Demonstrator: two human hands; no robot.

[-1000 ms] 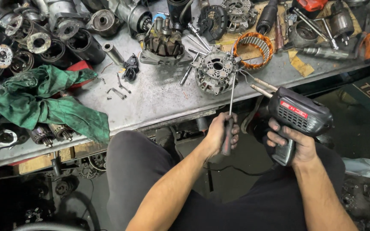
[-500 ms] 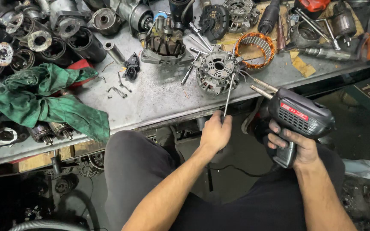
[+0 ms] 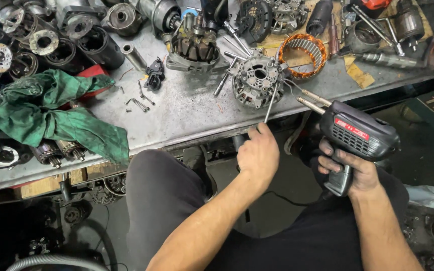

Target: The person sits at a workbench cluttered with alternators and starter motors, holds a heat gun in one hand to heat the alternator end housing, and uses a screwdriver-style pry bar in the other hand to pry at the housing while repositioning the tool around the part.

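Raised the one screwdriver [image 3: 271, 103] in the closed left hand [image 3: 258, 153], shaft tilted up toward one alternator housing [image 3: 258, 79] on the counter [image 3: 187, 108], right hand [image 3: 350, 168] gripping one soldering gun [image 3: 360, 135] pointing up-left.

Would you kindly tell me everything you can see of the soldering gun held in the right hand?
The soldering gun is pistol-shaped, with a dark plastic-looking body, a red label on its side and a grid of vent slots near the rear. Two metal prongs stick out of its front, pointing up and left toward the grey alternator end housing on the metal workbench. The right hand wraps the grip from below, holding the gun just off the bench edge. Whether the prongs touch the housing cannot be told.
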